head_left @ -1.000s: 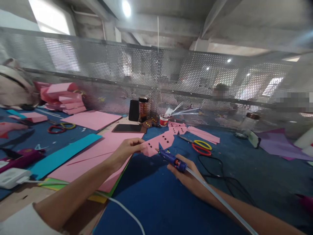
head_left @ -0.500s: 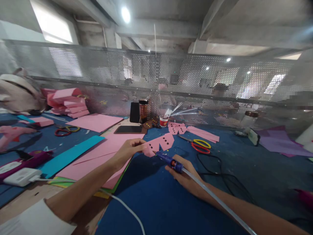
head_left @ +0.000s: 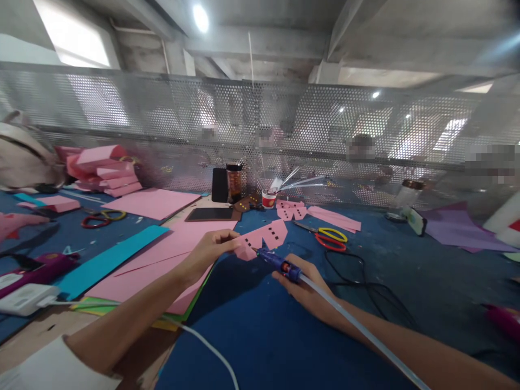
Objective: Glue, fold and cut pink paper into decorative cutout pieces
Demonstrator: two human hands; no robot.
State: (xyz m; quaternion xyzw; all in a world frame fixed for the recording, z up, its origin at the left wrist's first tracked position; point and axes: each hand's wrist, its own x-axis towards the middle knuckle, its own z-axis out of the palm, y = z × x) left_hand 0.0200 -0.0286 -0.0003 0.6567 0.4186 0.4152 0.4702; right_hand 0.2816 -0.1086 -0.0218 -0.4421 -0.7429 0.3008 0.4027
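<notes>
My left hand (head_left: 211, 250) pinches the left end of a pink paper cut-out (head_left: 264, 238) with small black squares on it, holding it above the blue table (head_left: 268, 330). My right hand (head_left: 304, 284) grips a blue glue gun (head_left: 278, 262) with a clear glue stick (head_left: 361, 333) sticking out of its back. The gun's nozzle points left and touches the lower edge of the cut-out near my left fingers.
Large pink sheets (head_left: 162, 254), a teal strip (head_left: 109, 260) and a dark phone (head_left: 210, 214) lie at the left. Yellow and red scissors (head_left: 331, 238), a black cable (head_left: 357, 276), more pink cut-outs (head_left: 325, 216) and a small cup (head_left: 268, 199) sit behind. A perforated metal screen (head_left: 284, 135) closes the back.
The glue gun's nozzle has dropped slightly and moved left to the cut-out's lower edge. Both hands keep their grips; the view has shifted a little.
</notes>
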